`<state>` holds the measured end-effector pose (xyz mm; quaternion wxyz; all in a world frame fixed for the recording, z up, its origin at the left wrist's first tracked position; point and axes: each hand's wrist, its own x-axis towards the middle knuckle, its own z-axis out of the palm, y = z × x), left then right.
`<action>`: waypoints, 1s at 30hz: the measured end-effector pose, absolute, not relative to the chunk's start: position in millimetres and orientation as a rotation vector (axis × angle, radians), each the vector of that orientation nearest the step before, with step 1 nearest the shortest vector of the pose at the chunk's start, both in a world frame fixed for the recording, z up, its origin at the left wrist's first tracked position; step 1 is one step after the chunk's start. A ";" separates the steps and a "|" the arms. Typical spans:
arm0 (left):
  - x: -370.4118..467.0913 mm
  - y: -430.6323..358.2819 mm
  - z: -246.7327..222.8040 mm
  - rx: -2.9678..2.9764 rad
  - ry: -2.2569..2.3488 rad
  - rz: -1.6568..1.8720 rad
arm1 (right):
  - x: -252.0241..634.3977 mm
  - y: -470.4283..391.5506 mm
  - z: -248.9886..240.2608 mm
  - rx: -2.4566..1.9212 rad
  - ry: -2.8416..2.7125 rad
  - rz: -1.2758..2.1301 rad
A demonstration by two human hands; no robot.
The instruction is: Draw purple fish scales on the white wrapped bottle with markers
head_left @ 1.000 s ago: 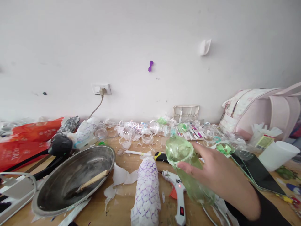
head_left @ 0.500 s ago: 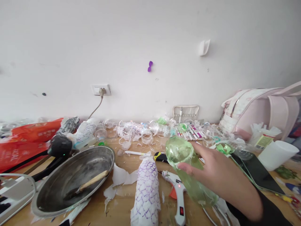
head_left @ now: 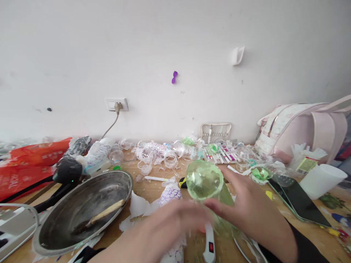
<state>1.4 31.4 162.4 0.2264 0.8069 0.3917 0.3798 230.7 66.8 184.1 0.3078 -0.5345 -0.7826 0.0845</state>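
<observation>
My right hand [head_left: 241, 197] is wrapped round a green, see-through cut plastic bottle [head_left: 204, 179], its open end tilted up toward me. My left hand [head_left: 175, 223], smeared by motion, reaches in from the lower left beside the bottle; what its fingers do is unclear. Beneath it lies a white form with purple scale drawings [head_left: 170, 193], partly hidden. The white glue gun [head_left: 210, 243] shows only its handle with a red switch below the bottle. A yellow and black tool [head_left: 182, 182] pokes out left of the bottle.
At the left stands a metal bowl [head_left: 85, 212] with a brush [head_left: 106, 212] in it. Plastic scraps and markers [head_left: 222, 153] line the wall. A phone [head_left: 301, 204], white cup [head_left: 323, 180] and pink bag [head_left: 296, 128] are at the right.
My left hand has come into view from the lower left, over the scaled form. The bottle in my right hand has shifted slightly left, its open end turned more toward me.
</observation>
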 end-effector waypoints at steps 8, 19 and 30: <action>20.2 61.2 152.4 2.205 1.204 0.945 | 219.2 60.1 171.7 -1.201 -2.250 0.188; 29.3 63.3 151.6 2.186 1.189 0.891 | 200.6 61.7 161.4 -1.306 -2.205 0.281; 28.3 60.4 148.6 2.234 1.226 0.850 | 198.5 62.2 155.4 -1.374 -2.141 0.317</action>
